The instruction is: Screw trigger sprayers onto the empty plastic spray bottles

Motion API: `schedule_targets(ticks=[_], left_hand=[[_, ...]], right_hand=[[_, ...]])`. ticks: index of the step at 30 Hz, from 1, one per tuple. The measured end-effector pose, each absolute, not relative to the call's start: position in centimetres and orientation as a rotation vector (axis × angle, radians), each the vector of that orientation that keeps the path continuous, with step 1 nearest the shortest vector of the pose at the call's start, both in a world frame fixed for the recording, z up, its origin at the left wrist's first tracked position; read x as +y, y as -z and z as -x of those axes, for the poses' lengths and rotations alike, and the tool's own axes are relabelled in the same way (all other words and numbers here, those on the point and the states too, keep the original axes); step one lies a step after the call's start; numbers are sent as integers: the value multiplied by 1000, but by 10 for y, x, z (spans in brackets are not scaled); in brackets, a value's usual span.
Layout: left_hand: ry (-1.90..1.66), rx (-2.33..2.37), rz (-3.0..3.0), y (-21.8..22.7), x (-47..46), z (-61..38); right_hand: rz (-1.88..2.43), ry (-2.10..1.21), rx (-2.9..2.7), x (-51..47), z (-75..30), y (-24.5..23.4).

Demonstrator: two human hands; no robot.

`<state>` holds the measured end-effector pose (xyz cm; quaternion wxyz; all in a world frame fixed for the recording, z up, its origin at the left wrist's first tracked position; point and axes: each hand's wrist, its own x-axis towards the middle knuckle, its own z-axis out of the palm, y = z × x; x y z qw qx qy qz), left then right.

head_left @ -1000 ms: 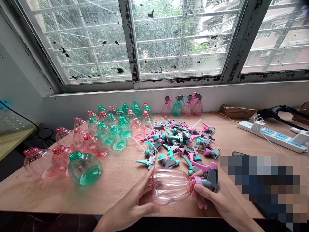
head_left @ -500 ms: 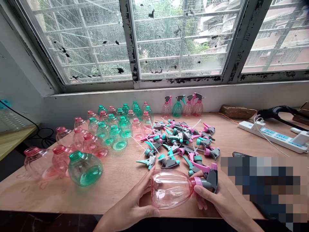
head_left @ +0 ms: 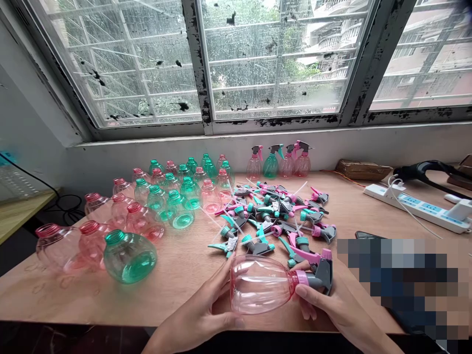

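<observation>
A clear pink spray bottle (head_left: 260, 285) lies on its side just above the near table edge, held between both hands. My left hand (head_left: 206, 307) is wrapped round its base. My right hand (head_left: 326, 302) grips the pink collar and grey trigger head (head_left: 319, 276) fitted on its neck. Just beyond lies a pile of loose trigger heads (head_left: 275, 216) in pink, teal and grey.
Several open pink and green bottles (head_left: 162, 201) stand or lie at the left of the wooden table (head_left: 191, 265). Several finished spray bottles (head_left: 278, 162) stand by the wall. A white power strip (head_left: 416, 206) and a blurred patch lie at the right.
The bottle has turned slightly about its long axis in my hands. Both hands stay in the same place.
</observation>
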<state>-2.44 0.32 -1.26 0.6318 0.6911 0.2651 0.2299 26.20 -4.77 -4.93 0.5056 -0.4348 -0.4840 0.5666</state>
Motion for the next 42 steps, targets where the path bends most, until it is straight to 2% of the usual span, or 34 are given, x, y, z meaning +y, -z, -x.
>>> schedule_targets(ticks=[42], left_hand=[[-507, 663, -1620, 15, 1, 28]], right_hand=[[1035, -1370, -1171, -46, -264, 54]])
